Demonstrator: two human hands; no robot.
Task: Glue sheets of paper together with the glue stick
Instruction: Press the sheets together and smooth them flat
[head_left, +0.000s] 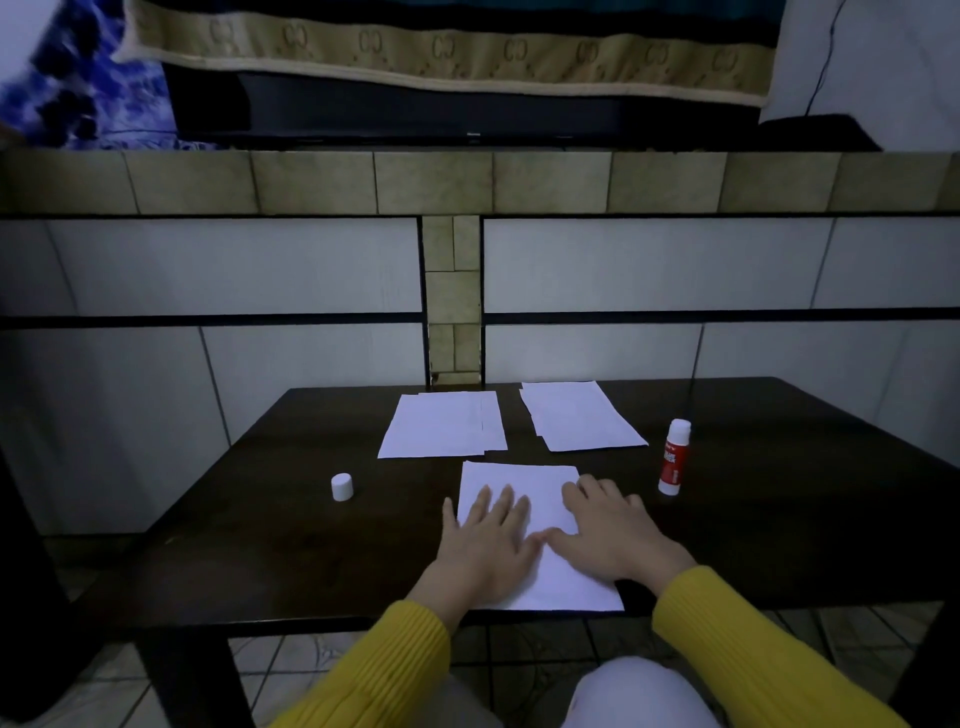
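A white sheet of paper lies at the near edge of the dark table. My left hand presses flat on its left half, fingers straight. My right hand presses flat on its right half, thumb touching the left thumb. The red and white glue stick stands upright and uncapped to the right of the sheet. Its white cap sits alone to the left. Two stacks of white paper lie behind: the left stack and the right stack.
The table stands against a tiled wall with a tan tiled ledge above it. A patterned cloth hangs over the ledge. My knee shows under the table's front edge.
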